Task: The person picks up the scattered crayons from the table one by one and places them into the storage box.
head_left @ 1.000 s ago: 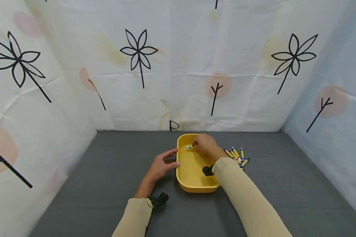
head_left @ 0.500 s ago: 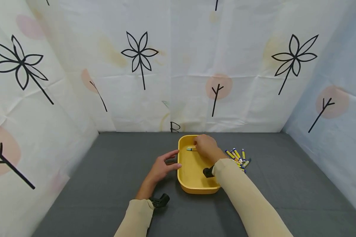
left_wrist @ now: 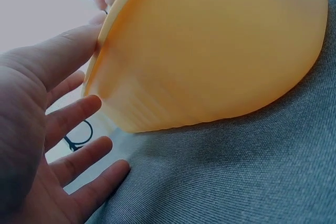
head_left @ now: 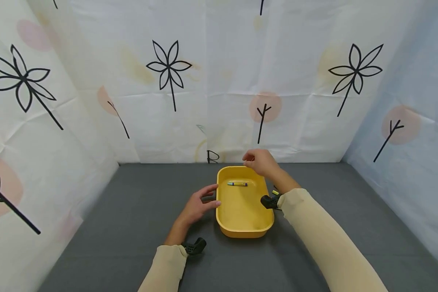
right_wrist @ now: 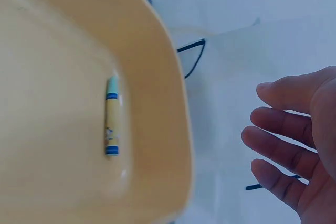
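Observation:
A yellow rectangular tray [head_left: 242, 211] stands on the dark cloth. Inside it, near the far end, lies one crayon [head_left: 237, 184] with a pale blue-green tip and dark blue bands on a yellow wrapper. My left hand [head_left: 195, 207] is at the tray's left side, its thumb touching the rim and its other fingers spread along the outer wall. My right hand [head_left: 261, 161] hovers over the tray's far right corner, fingers relaxed and holding nothing. In the right wrist view that crayon [right_wrist: 112, 119] lies apart from the hand.
To the right of the tray, part of a crayon [head_left: 275, 192] shows; my right sleeve [head_left: 325, 231] and wrist hide whatever lies behind them. A pale patterned cloth [head_left: 295, 73] encloses the back and sides of the dark tabletop [head_left: 153, 190].
My right hand has let go of the crayon in the tray, then lifted away and to the right. The left hand stays at the tray's side.

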{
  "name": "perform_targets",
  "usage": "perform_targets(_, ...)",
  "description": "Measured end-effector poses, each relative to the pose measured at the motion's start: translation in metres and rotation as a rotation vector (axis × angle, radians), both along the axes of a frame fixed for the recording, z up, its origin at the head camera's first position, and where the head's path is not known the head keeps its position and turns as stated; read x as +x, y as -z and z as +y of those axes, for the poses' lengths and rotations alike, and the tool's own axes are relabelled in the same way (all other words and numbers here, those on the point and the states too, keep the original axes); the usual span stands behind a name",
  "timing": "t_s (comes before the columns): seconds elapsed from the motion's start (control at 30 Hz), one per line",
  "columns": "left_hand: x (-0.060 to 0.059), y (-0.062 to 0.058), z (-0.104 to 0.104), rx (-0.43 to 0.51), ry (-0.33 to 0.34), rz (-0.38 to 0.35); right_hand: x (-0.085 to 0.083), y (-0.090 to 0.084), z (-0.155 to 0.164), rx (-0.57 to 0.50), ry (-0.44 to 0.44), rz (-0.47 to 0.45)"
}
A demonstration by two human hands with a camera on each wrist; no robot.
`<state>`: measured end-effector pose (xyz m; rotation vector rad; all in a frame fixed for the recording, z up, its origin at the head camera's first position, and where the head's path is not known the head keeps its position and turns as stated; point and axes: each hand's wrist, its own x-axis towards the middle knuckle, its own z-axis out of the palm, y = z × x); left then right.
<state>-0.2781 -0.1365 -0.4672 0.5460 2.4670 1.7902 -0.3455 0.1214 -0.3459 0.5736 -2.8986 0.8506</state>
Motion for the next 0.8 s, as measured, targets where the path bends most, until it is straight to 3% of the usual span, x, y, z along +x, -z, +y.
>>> perform_targets(0.17, -0.001, 0.002, 0.000, -0.007, 0.007, -0.003, 0.005, -0.011, 0.013, -0.032, -0.017, 0.033)
perform_targets(0.4, -0.002, 0.003, 0.000, 0.007, -0.008, 0.023, 0.013, -0.011, 0.039, -0.028, 0.002, 0.014)
perform_targets(0.7, -0.001, 0.000, 0.000, 0.029, 0.002, 0.011, 0.025, 0.011, 0.075, 0.008, -0.025, -0.052)
perform_targets(0.8, 0.004, -0.009, 0.002, 0.025, 0.032, -0.004, 0.032, 0.021, 0.085, 0.043, -0.031, -0.067)
